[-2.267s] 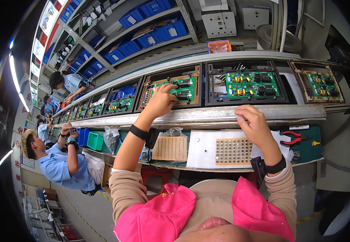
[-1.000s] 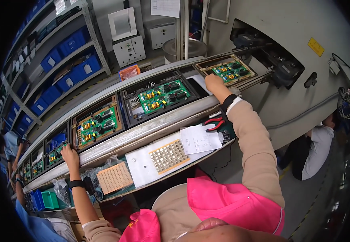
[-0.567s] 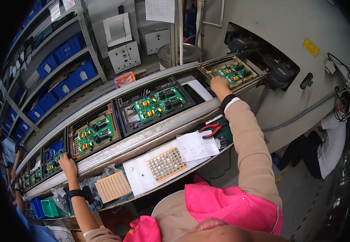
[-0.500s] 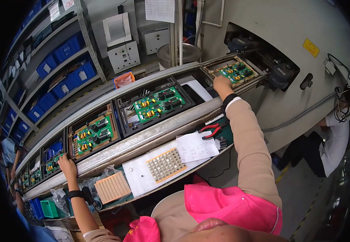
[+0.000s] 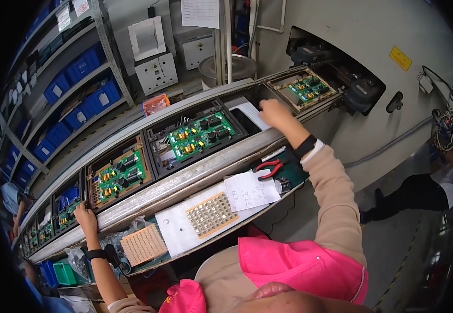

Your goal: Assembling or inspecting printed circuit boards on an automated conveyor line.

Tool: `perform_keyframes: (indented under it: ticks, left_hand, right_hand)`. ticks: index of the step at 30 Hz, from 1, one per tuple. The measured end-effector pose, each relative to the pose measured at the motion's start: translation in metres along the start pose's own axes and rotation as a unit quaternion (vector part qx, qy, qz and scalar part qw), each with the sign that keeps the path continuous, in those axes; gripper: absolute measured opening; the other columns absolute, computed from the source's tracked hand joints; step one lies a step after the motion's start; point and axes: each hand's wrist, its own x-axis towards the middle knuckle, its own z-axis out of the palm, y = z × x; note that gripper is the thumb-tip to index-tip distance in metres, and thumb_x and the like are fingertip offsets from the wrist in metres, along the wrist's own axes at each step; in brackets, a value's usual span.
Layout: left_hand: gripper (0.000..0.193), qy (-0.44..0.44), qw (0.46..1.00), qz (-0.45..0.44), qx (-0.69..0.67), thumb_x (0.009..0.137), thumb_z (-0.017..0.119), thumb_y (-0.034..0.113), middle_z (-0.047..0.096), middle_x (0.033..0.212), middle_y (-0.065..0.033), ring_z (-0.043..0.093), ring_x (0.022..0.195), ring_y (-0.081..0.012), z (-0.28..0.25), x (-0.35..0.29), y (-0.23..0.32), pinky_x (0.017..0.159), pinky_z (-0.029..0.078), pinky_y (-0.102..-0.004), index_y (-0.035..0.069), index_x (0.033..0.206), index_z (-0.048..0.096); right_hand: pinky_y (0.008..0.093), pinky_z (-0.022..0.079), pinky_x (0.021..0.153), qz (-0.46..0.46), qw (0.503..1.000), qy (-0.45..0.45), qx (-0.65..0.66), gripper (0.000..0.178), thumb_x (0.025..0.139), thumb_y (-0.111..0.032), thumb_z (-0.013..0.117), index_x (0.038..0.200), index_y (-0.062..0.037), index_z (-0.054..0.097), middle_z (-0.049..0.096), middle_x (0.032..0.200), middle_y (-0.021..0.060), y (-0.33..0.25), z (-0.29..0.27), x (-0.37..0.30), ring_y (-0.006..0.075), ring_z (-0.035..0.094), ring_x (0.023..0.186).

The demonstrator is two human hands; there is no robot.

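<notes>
My left hand [image 5: 86, 217] is at the near left of the conveyor, fingers bent over the edge of a dark carrier frame [image 5: 84, 195] beside a green circuit board [image 5: 68, 215]. My right hand [image 5: 277, 115] hovers over the rail, fingers curled; whatever they may hold is hidden. Right of it, a wooden-edged carrier [image 5: 295, 106] with a green circuit board [image 5: 310, 87] lies at the machine opening. Between my hands, a brown carrier [image 5: 97, 200] bears a populated board [image 5: 123, 175], and a black carrier [image 5: 159, 171] bears another board [image 5: 198, 134].
On the bench below the conveyor lie a tray of small parts [image 5: 212, 215], a tan perforated board [image 5: 144, 244], a paper sheet [image 5: 250, 192] and red-handled pliers [image 5: 271, 169]. A machine [image 5: 352, 47] stands right, shelves with blue bins [image 5: 85, 65] left. Other people are at both sides.
My right hand has come off the carrier at the machine opening and moved left along the rail. My left hand stays at the frame edge. The person at right has shifted.
</notes>
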Motion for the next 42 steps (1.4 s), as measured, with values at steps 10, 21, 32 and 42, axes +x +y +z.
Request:
perform_keyframes:
  ticks: [10,21,32,42]
  left_hand:
    - [0.022,-0.016,0.995,0.025,-0.098,0.066,0.057,0.006,0.061,0.084,-0.0205,0.057,0.082,-0.0379,-0.007,0.014,0.02,0.075,0.044,-0.0449,0.0,0.087,0.063]
    - [0.022,-0.121,0.957,-0.028,-0.263,0.065,0.065,0.009,0.062,0.071,-0.0151,0.06,0.066,-0.0297,-0.019,0.016,0.06,0.063,0.047,-0.0361,-0.002,0.084,0.064]
    - [0.02,-0.207,0.892,-0.051,-0.399,0.068,0.07,0.009,0.057,0.068,-0.0035,0.052,0.062,-0.0116,0.001,0.03,0.056,0.057,0.043,-0.0262,-0.002,0.081,0.06]
    - [0.034,-0.204,0.831,-0.063,-0.514,0.073,0.062,0.001,0.056,0.073,-0.0028,0.052,0.065,-0.0108,0.016,0.025,0.056,0.06,0.042,-0.0236,-0.003,0.106,0.054]
  right_hand:
    - [0.0444,0.048,0.077,-0.265,0.952,-0.023,0.151,0.018,0.077,-0.015,0.052,0.084,-0.0014,0.062,0.061,0.087,0.0176,-0.123,0.029,-0.08,0.0362,0.059,0.085]
    - [0.0425,0.045,0.082,-0.298,0.939,0.016,0.17,0.024,0.078,-0.017,0.056,0.093,0.0004,0.06,0.058,0.09,0.0188,-0.193,0.061,-0.074,0.0355,0.056,0.091]
    - [0.0415,0.044,0.085,-0.243,0.945,-0.002,0.22,0.035,0.082,-0.026,0.058,0.102,0.0015,0.058,0.061,0.102,0.0183,-0.179,0.081,-0.069,0.0357,0.057,0.096]
    - [0.0409,0.034,0.091,-0.145,0.985,-0.018,0.088,0.053,0.079,-0.048,0.056,0.095,0.0029,0.061,0.06,0.099,0.0187,-0.198,0.067,-0.079,0.0311,0.053,0.1]
